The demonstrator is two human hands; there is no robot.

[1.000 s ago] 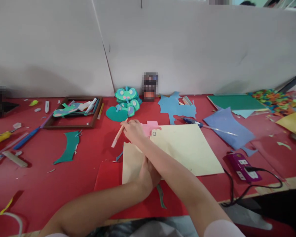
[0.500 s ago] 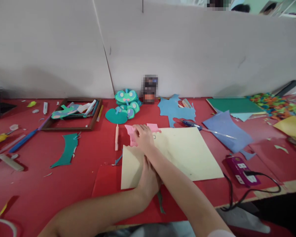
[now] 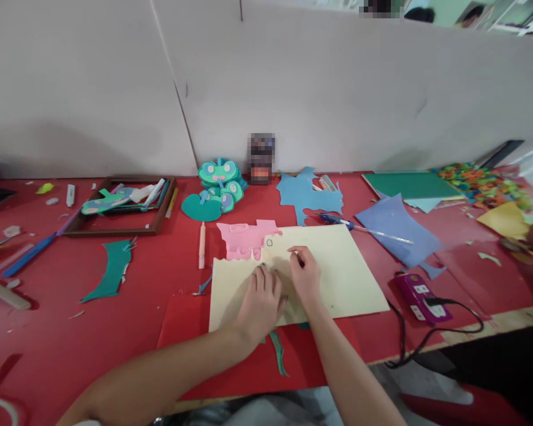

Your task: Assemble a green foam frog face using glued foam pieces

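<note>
The cream sheet (image 3: pixel 350 269) lies at 6 o'clock on the red bench (image 3: pixel 102 337), notched along its 10 o'clock edge beside a pink piece (image 3: pixel 240 236). The left hand (image 3: pixel 262 293) rests on it, open, gripping nothing; the right hand (image 3: pixel 305 269) is half-curled, contents unclear. Wide bench surface separates a green scrap (image 3: pixel 114 267) at 9 o'clock.

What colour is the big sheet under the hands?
The sheet is pale yellow, best seen in the head view.
</note>
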